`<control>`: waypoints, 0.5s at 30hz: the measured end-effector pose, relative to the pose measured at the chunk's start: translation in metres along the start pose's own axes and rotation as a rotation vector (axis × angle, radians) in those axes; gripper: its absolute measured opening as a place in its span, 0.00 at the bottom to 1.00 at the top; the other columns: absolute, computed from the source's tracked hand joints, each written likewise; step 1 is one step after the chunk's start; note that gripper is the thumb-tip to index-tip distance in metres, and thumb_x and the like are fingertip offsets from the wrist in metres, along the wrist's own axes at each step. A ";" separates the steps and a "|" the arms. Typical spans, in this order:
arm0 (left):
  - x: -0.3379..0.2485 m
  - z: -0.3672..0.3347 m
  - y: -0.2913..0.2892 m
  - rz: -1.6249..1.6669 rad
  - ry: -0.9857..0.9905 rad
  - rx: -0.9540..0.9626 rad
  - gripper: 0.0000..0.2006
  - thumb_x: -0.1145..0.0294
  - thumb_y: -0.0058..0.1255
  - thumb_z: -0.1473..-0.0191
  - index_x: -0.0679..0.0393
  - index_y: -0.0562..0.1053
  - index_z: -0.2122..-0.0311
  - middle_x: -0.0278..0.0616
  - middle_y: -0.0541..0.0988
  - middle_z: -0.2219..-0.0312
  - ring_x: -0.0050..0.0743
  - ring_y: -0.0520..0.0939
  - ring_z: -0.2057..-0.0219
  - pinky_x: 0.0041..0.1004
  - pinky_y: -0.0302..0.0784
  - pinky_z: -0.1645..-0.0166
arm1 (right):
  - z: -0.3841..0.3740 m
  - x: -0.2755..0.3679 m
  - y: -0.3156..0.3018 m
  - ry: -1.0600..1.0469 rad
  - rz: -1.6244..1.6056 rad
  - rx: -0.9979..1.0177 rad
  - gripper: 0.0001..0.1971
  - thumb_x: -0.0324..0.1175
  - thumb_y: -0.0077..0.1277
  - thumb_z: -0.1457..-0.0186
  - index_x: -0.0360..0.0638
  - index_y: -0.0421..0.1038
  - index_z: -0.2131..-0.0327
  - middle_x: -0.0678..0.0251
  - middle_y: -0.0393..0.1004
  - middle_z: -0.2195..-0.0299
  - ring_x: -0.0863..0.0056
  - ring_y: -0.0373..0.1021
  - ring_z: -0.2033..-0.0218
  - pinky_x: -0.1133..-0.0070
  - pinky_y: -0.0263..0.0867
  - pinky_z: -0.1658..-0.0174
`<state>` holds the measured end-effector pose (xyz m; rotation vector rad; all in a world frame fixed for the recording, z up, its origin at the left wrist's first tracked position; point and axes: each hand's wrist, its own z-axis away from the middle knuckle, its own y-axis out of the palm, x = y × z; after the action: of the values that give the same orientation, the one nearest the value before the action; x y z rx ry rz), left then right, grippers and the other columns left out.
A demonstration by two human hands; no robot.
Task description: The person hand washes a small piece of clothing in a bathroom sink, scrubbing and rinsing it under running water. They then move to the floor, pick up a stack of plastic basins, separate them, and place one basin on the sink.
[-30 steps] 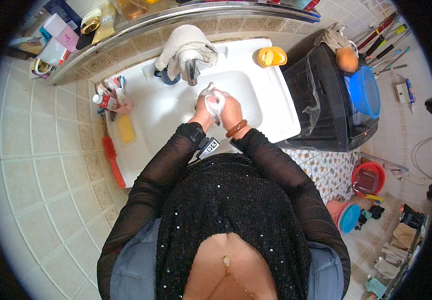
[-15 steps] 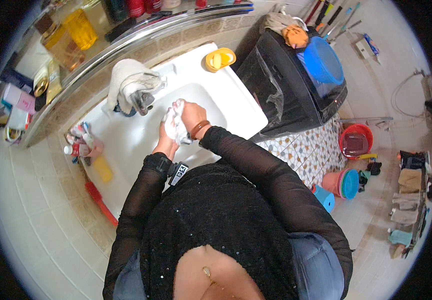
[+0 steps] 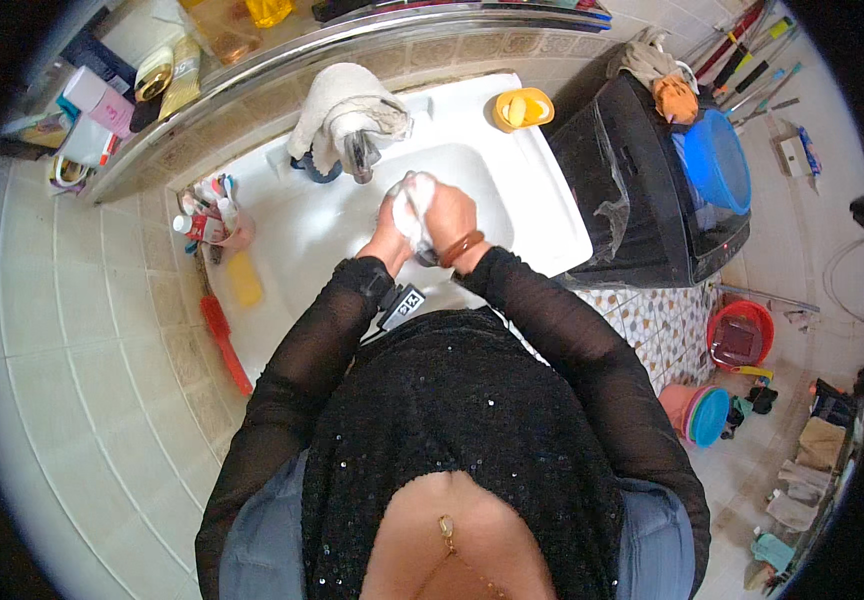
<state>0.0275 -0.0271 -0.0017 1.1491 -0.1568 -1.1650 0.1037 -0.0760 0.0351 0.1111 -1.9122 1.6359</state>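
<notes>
My left hand (image 3: 389,232) and my right hand (image 3: 449,215) are pressed together over the basin of a white sink (image 3: 302,235), just in front of the metal faucet (image 3: 358,156). Between them they clasp a small white wad (image 3: 414,195); whether it is cloth or lather I cannot tell. A brown bangle (image 3: 460,249) circles my right wrist. My left wrist carries a dark band with a small tag (image 3: 402,305). Both arms are in sheer black sleeves.
A beige towel (image 3: 337,105) drapes over the faucet. A yellow soap dish (image 3: 520,108) sits on the sink's right corner, a toothbrush cup (image 3: 217,215) and a yellow bar (image 3: 245,280) on its left. A black washing machine (image 3: 642,200) with a blue lid (image 3: 717,160) stands right.
My hands stay together over the basin with the white wad, turning slightly against each other. The head view has swung, so the sink sits differently in the picture.
</notes>
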 end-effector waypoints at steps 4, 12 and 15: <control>-0.005 0.005 0.000 -0.078 -0.037 -0.043 0.14 0.54 0.42 0.44 0.55 0.70 0.68 0.34 0.71 0.78 0.27 0.72 0.75 0.30 0.71 0.69 | 0.005 0.001 0.011 -0.063 0.026 -0.063 0.16 0.45 0.37 0.45 0.45 0.72 0.70 0.56 0.73 0.80 0.56 0.71 0.77 0.66 0.66 0.74; -0.004 0.006 -0.005 -0.210 -0.028 0.089 0.11 0.58 0.42 0.43 0.54 0.71 0.65 0.30 0.72 0.77 0.20 0.72 0.79 0.22 0.69 0.79 | -0.017 -0.050 0.032 0.107 -0.839 0.068 0.16 0.41 0.43 0.45 0.38 0.65 0.59 0.57 0.72 0.67 0.64 0.69 0.65 0.76 0.64 0.60; -0.013 0.005 -0.006 -0.330 0.104 0.133 0.11 0.60 0.43 0.44 0.56 0.71 0.63 0.33 0.74 0.73 0.21 0.75 0.74 0.22 0.72 0.72 | -0.007 -0.040 0.032 -0.193 -0.698 0.020 0.20 0.39 0.46 0.47 0.38 0.60 0.54 0.62 0.70 0.64 0.68 0.67 0.64 0.78 0.62 0.57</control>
<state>0.0147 -0.0201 0.0023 1.3864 0.0379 -1.3960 0.1245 -0.0743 -0.0119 0.8666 -1.7087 1.1897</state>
